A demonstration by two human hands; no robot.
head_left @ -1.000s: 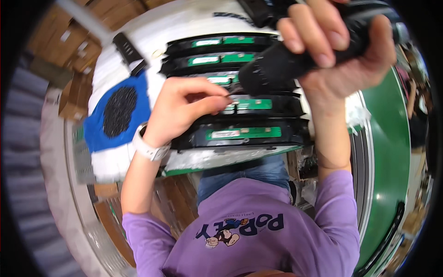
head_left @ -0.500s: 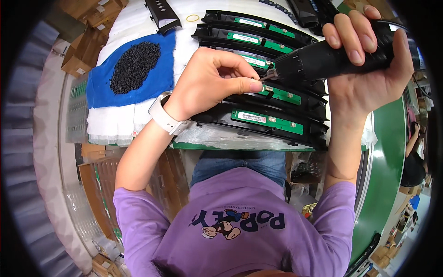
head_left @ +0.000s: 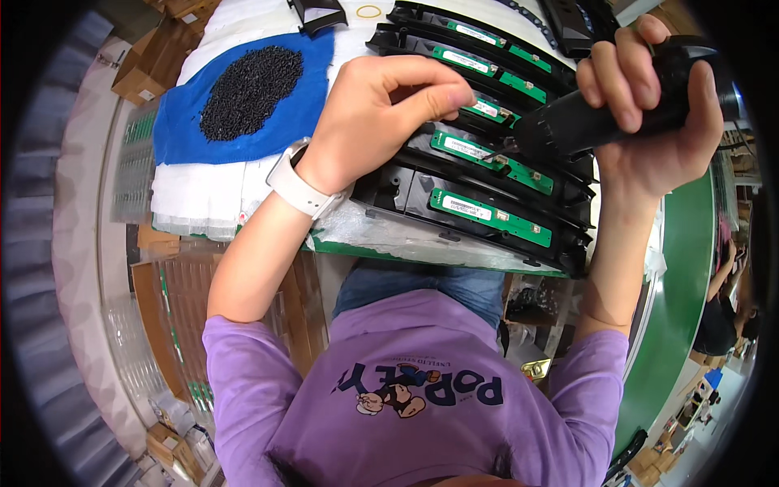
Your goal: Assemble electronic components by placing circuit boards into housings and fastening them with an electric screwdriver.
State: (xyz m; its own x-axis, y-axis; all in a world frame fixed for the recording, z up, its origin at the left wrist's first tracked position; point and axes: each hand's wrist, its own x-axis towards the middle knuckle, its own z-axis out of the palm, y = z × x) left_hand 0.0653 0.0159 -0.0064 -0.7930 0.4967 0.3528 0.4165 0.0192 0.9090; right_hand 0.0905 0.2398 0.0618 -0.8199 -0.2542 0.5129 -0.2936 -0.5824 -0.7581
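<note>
My right hand (head_left: 641, 105) is wrapped round a black electric screwdriver (head_left: 576, 122), held slantwise with its bit pointing down and left. The bit's tip is over a green circuit board (head_left: 519, 172) with a white label, in the second-nearest black plastic panel; whether it touches cannot be made out. My left hand (head_left: 398, 105) hovers left of the bit, thumb and fingertips pinched together; anything between them is too small to see. Several such black panels (head_left: 398, 191) lie side by side, each with green boards.
A blue cloth (head_left: 182, 122) at the left carries a heap of small black screw-like pieces (head_left: 251, 93). Behind lie a black plastic part (head_left: 318, 15) and a yellow ring (head_left: 368, 12). White padding (head_left: 195, 199) covers the table. At far right, another person (head_left: 718, 316) is visible.
My left hand has drawn up and away from the screwdriver's bit, its fingers still pinched. The screwdriver has lowered, and its bit is now over the board. The whole view has shifted slightly.
</note>
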